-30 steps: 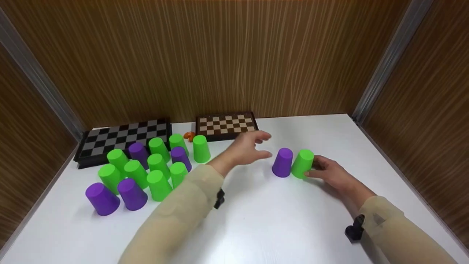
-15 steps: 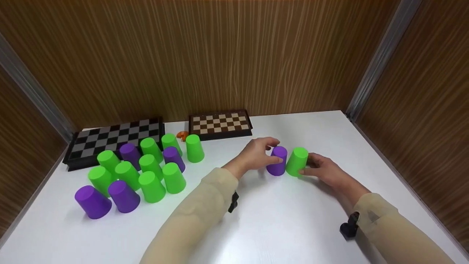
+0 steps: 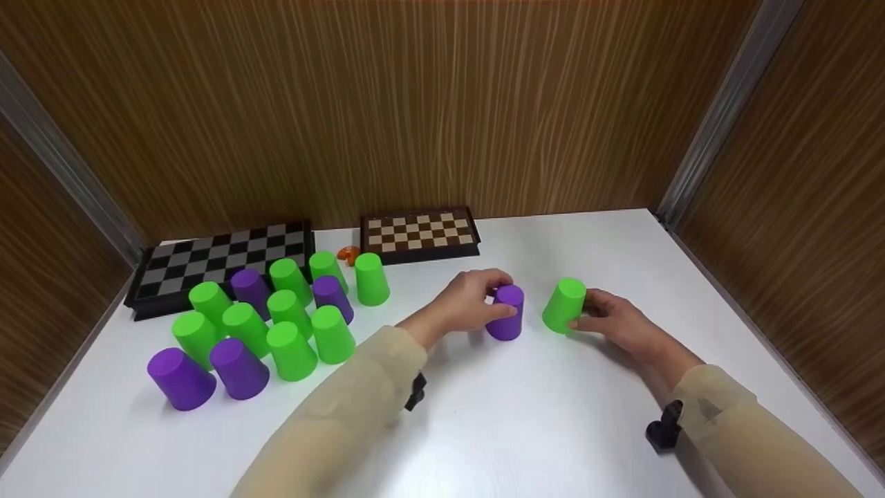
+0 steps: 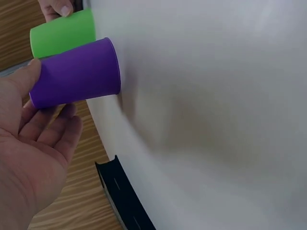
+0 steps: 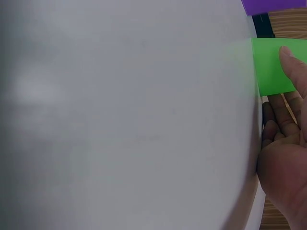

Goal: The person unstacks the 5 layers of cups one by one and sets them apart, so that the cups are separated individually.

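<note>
In the head view, my left hand (image 3: 467, 304) pinches an upside-down purple cup (image 3: 505, 325), thumb in front and fingers behind. The left wrist view shows that purple cup (image 4: 79, 74) held near its narrow closed end, its wide rim close over the white table. To the right, my right hand (image 3: 617, 324) holds an upside-down green cup (image 3: 563, 308) from its right side. Its thumb lies across the front of the green cup (image 5: 271, 67) in the right wrist view, with the fingers beneath. A narrow gap separates the two cups.
Several upside-down green cups (image 3: 333, 335) and purple cups (image 3: 181, 379) stand grouped at the left of the white table (image 3: 477, 429). Behind them lie a black-and-grey checkered board (image 3: 221, 259), a small orange object (image 3: 350, 255) and a brown checkered board (image 3: 420, 234). Wood-grain panels (image 3: 442, 104) enclose the table.
My left hand reached the purple cup, took hold of it and drew it left, away from the green cup. My right hand stays at the green cup.
</note>
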Available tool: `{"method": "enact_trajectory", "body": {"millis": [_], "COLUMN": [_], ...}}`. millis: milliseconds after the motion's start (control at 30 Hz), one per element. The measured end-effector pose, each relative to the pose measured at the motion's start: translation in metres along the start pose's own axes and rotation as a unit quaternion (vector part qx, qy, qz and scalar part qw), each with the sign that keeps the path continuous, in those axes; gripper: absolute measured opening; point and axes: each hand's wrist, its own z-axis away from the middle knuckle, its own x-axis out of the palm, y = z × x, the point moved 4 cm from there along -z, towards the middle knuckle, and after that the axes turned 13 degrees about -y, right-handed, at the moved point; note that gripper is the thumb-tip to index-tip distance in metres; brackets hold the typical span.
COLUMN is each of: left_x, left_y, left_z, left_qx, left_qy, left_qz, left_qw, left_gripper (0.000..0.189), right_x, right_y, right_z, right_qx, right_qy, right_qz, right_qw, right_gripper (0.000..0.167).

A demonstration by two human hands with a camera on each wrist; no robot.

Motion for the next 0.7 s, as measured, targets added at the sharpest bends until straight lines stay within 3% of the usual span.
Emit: {"method": "enact_trajectory", "body": {"millis": [500, 700], "left_x": [-0.024, -0.037], "left_y": [-0.015, -0.025], "left_z": [0.099, 0.137], "left_qx": [-0.043, -0.034], "left_qy": [-0.049, -0.037], "left_qz": [-0.083, -0.125], "left_qw": [0.9944, 0.9909], "left_gripper": [0.051, 0.049], "right_x": [0.0, 0.001], "right_y": [0.002, 0.001], "right_z": [-0.002, -0.002], "right_qx": [0.004, -0.003], "right_qy": [-0.006, -0.003], "right_qz": [0.023, 0.029], "right_qw": [0.9997, 0.9996], "right_gripper": [0.073, 0.071]}}
